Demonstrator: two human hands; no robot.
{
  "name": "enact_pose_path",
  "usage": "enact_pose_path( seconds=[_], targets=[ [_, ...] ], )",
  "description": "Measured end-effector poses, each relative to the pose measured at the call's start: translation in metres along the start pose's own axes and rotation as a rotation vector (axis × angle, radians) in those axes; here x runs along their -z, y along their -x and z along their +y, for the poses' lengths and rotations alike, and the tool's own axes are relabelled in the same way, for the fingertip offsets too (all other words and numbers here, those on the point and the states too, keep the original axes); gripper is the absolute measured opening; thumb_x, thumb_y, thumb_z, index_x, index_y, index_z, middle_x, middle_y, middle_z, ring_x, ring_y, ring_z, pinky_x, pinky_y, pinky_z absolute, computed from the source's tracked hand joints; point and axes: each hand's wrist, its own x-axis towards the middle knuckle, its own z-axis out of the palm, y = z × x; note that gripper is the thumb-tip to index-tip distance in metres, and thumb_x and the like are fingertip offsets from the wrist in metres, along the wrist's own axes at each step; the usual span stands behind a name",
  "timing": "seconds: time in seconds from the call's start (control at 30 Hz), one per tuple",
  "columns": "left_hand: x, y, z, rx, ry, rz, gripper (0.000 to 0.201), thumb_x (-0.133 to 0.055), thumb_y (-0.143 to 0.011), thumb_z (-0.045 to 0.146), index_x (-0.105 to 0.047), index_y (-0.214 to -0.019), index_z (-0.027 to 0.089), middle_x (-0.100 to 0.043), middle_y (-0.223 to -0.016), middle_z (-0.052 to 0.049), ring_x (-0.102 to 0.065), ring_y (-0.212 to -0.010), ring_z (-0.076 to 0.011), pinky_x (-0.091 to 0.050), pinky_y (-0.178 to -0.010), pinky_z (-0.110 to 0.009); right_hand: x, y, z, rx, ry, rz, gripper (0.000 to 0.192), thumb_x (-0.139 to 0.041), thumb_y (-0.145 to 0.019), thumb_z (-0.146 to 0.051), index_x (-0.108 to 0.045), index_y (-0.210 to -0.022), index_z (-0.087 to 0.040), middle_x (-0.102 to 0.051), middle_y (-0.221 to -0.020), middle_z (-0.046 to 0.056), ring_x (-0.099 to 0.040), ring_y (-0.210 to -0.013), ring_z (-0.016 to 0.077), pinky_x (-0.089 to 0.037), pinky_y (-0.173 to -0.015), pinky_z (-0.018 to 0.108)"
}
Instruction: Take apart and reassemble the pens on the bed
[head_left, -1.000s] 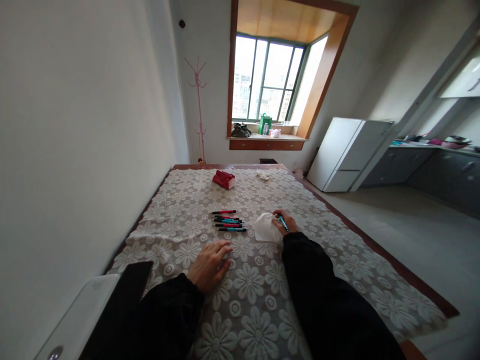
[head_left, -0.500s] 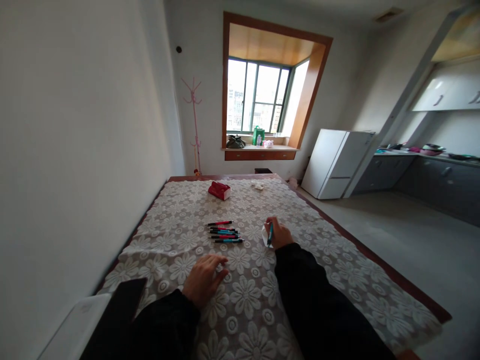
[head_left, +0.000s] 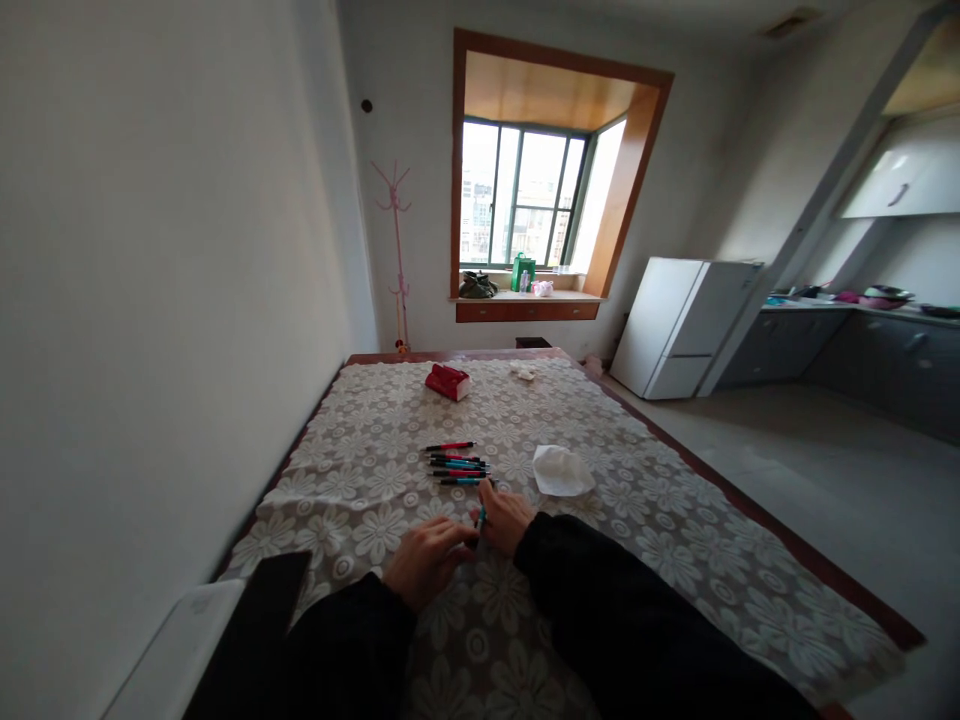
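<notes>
One slim blue-and-black pen [head_left: 481, 517]: grasped in your right hand [head_left: 508, 520], now brought from the thin white sheet [head_left: 562, 471] to your left hand [head_left: 429, 556], grip there unclear; handling looks two-handed.

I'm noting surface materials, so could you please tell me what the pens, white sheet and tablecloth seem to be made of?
Pens: probably plastic, from their coloured barrels; finish too small to tell. White sheet: perhaps thin paper or film, matte-looking and creased. Tablecloth: apparently matte fabric, maybe lace, with pale flowers and ripples.
</notes>
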Motion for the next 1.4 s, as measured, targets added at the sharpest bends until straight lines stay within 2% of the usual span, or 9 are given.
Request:
enact_pose_path(
  seconds=[0.2,0.33,0.53,0.7,0.8,0.93,1.03,1.23,1.4],
  targets=[
    [-0.002,0.001,-0.009,0.024,0.033,0.137,0.022,-0.044,-0.090,0.020,-0.059,-0.105,0.026,-0.066,-0.095,-0.003,-0.062,-0.088,-0.0168,-0.049,-0.080,-0.029,0.012,-0.009,-0.022,0.012,-0.127,0.115,0.020,-0.049,-0.084,-0.022,-0.049,-0.104,-0.020,-0.066,-0.076,0.004,-0.062,-0.066,0.0202,-0.033,-0.058,0.026],
    [-0.006,0.000,-0.016,0.151,0.083,0.300,0.020,-0.044,-0.086,0.016,-0.052,-0.103,0.022,-0.065,-0.094,-0.003,-0.063,-0.084,-0.0157,-0.049,-0.076,-0.028,0.002,-0.012,-0.027,0.154,-0.388,0.318,0.050,-0.045,-0.081,-0.011,-0.041,-0.129,-0.022,-0.064,-0.096,0.004,-0.061,-0.086,0.0180,-0.043,-0.077,0.027],
    [-0.007,-0.001,-0.013,0.363,0.005,0.194,0.020,-0.049,-0.084,0.021,-0.052,-0.104,0.022,-0.062,-0.073,0.002,-0.060,-0.063,-0.0143,-0.041,-0.062,-0.025,-0.021,-0.009,-0.026,0.404,-0.501,0.199,0.066,-0.042,-0.080,-0.009,-0.032,-0.144,-0.026,-0.060,-0.118,0.006,-0.058,-0.101,0.0200,-0.046,-0.089,0.033],
    [-0.002,-0.002,-0.017,0.496,0.056,0.338,0.017,-0.044,-0.088,0.023,-0.052,-0.103,0.021,-0.065,-0.078,-0.001,-0.062,-0.069,-0.0154,-0.040,-0.063,-0.026,-0.020,-0.009,-0.016,0.254,-0.527,0.372,0.067,-0.043,-0.085,-0.013,-0.023,-0.147,-0.025,-0.065,-0.099,0.003,-0.058,-0.073,0.0154,-0.048,-0.077,0.029],
    [0.000,-0.001,-0.020,0.576,0.104,0.399,0.025,-0.040,-0.087,0.020,-0.048,-0.111,0.021,-0.066,-0.074,0.001,-0.061,-0.065,-0.0147,-0.040,-0.061,-0.026,-0.020,-0.015,-0.001,0.101,-0.484,0.470,0.051,-0.046,-0.084,-0.015,-0.043,-0.135,-0.024,-0.064,-0.091,0.003,-0.057,-0.076,0.0166,-0.047,-0.079,0.030],
    [-0.001,0.000,-0.020,0.573,0.152,0.373,0.026,-0.040,-0.083,0.013,-0.047,-0.107,0.021,-0.063,-0.065,0.004,-0.061,-0.061,-0.0139,-0.040,-0.062,-0.025,-0.020,-0.021,0.014,-0.026,-0.276,0.403,0.026,-0.054,-0.080,-0.017,-0.064,-0.103,-0.024,-0.063,-0.103,0.006,-0.053,-0.101,0.0227,-0.042,-0.089,0.035],
    [-0.002,0.001,-0.019,0.570,0.189,0.391,0.014,-0.039,-0.086,0.019,-0.047,-0.098,0.020,-0.064,-0.066,0.004,-0.061,-0.061,-0.0135,-0.041,-0.063,-0.026,-0.019,-0.021,0.015,-0.092,-0.149,0.309,0.030,-0.058,-0.080,-0.019,-0.064,-0.108,-0.026,-0.061,-0.113,0.006,-0.049,-0.109,0.0251,-0.039,-0.090,0.039],
    [-0.003,-0.002,-0.022,0.518,0.095,0.401,0.013,-0.047,-0.085,0.030,-0.056,-0.086,0.020,-0.065,-0.079,-0.001,-0.061,-0.071,-0.0157,-0.043,-0.067,-0.028,-0.015,-0.019,0.013,-0.097,-0.089,0.213,0.020,-0.058,-0.083,-0.023,-0.067,-0.100,-0.025,-0.061,-0.104,0.007,-0.051,-0.105,0.0244,-0.038,-0.090,0.038],
    [-0.004,-0.002,-0.022,0.488,0.098,0.459,0.020,-0.050,-0.084,0.029,-0.053,-0.102,0.020,-0.065,-0.087,-0.002,-0.061,-0.073,-0.0158,-0.045,-0.070,-0.029,-0.023,-0.023,0.016,-0.086,-0.338,0.327,0.017,-0.055,-0.079,-0.014,-0.063,-0.093,-0.021,-0.062,-0.093,0.005,-0.058,-0.088,0.0183,-0.045,-0.081,0.030]
  ],
)
